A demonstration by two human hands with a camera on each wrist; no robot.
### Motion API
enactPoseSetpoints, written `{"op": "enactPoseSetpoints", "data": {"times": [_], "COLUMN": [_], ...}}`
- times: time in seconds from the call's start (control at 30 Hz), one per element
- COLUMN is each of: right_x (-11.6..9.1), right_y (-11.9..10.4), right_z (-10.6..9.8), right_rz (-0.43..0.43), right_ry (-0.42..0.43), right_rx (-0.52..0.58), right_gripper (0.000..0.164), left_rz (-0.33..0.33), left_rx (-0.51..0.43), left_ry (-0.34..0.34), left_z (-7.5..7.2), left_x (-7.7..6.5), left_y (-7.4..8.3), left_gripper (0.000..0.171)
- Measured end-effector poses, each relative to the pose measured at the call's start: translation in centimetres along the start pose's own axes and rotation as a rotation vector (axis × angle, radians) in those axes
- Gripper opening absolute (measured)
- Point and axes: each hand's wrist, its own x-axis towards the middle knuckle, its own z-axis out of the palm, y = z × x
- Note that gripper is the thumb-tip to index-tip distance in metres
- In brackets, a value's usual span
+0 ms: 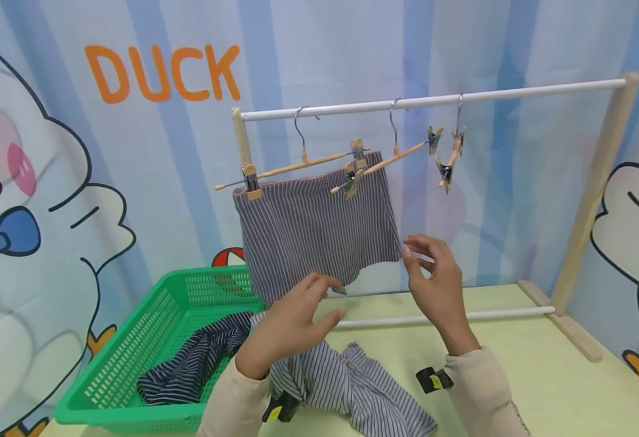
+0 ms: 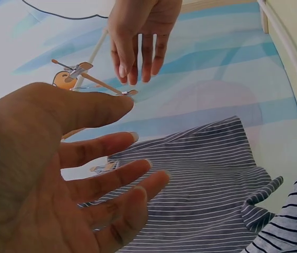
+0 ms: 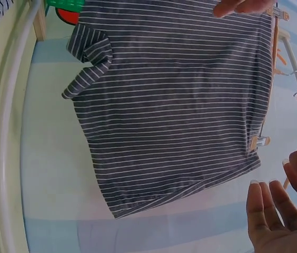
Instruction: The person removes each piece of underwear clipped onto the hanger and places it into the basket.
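Observation:
Dark striped shorts (image 1: 319, 224) hang from a wooden clip hanger (image 1: 308, 165), gripped at the waistband by its two clips. My left hand (image 1: 300, 321) is in front of their lower edge, thumb and fingers spread, holding nothing. Beside the right hem my right hand (image 1: 434, 276) is raised with bent, parted fingers; in the right wrist view a gap shows between its fingertips (image 3: 255, 192) and the cloth (image 3: 175, 105). One leg hem is folded up, as the left wrist view shows at the rolled hem (image 2: 259, 205).
A white rail (image 1: 516, 92) on wooden posts carries two more clip hangers, a middle hanger (image 1: 396, 156) and a right hanger (image 1: 452, 155). A green basket (image 1: 117, 340) with a dark striped garment (image 1: 199, 358) stands left. Lighter striped clothing (image 1: 352, 388) lies on the table in front.

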Motion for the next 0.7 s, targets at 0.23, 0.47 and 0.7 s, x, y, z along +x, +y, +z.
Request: {"op": "enactPoseSetpoints", "data": {"times": [0.23, 0.47, 0.7], "right_x": [0.0, 0.5, 0.3], "right_y": [0.4, 0.1, -2.2], "right_z": [-0.4, -0.6, -1.8], "right_rz": [0.018, 0.017, 0.023], "right_ry": [0.01, 0.013, -0.001], "right_rx": [0.002, 0.023, 0.005], "right_gripper": [0.023, 0.024, 0.023], "left_rz": [-0.005, 0.016, 0.026], "left_rx": [-0.011, -0.001, 0.052], "left_ry": [-0.053, -0.091, -0.174], "left_z": [0.3, 0.7, 1.8], "left_x": [0.2, 0.2, 0.2], "left_y": [0.1, -0.2, -0.1], "left_gripper": [0.034, 0.039, 0.042]}}
